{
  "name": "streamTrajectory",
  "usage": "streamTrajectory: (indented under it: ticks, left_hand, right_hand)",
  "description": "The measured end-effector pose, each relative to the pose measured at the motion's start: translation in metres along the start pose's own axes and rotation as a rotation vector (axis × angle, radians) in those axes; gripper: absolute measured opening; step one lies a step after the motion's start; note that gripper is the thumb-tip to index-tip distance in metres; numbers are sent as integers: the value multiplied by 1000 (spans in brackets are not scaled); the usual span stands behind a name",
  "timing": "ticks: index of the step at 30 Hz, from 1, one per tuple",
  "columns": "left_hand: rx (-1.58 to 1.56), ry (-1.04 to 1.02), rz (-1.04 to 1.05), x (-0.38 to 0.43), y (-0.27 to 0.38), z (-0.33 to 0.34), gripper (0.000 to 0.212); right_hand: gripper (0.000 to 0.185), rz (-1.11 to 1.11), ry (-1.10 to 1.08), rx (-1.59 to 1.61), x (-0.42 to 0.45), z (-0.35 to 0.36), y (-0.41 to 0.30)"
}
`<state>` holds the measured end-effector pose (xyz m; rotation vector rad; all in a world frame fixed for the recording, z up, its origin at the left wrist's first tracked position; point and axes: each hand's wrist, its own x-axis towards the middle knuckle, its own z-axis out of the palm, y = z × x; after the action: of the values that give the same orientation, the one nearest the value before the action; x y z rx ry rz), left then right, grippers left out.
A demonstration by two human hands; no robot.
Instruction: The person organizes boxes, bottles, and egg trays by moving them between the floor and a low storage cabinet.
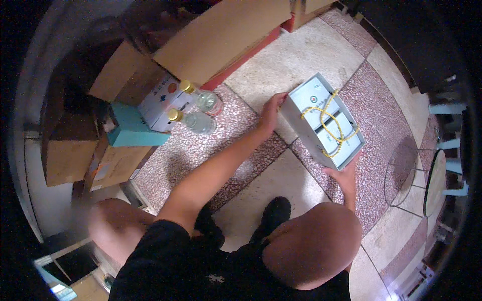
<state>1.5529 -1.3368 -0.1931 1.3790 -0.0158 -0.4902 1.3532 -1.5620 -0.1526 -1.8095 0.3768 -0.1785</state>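
Observation:
Both hands hold a grey gift bag point(309, 132) with two pale blue boxes point(309, 94) standing side by side inside it. Yellow twisted rope handles point(333, 128) lie crossed over the boxes, whose tops bear writing. My left hand point(270, 111) grips the bag's far left side, its fingertips partly hidden behind the wall. At the near right corner, my right hand point(344, 178) holds the bag with the thumb towards me and the other fingers mostly hidden. Left of the bag, a clear glass bottle point(197, 122) with a gold cap stands on the floor beside another such bottle point(206, 99).
A white printed box point(162, 99) and a teal box point(137, 126) are beyond the bottles' left side, among cardboard boxes point(71, 158). A long cardboard panel point(226, 41) borders the far side. At right stands a round stool point(435, 184) with thin metal legs on the tiled floor point(278, 180).

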Motion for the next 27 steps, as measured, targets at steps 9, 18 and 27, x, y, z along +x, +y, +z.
streamTrajectory:
  ticks: [9, 18, 27]
  left_hand:
    - [223, 374, -179, 21, -53, 25, 67]
    - [392, 371, 322, -74, -101, 16, 23]
    - [98, 405, 390, -103, -50, 37, 23]
  right_hand:
    - [57, 74, 90, -115, -19, 28, 23]
    - [35, -58, 357, -113, -53, 51, -13]
    - [41, 89, 327, -84, -74, 23, -34]
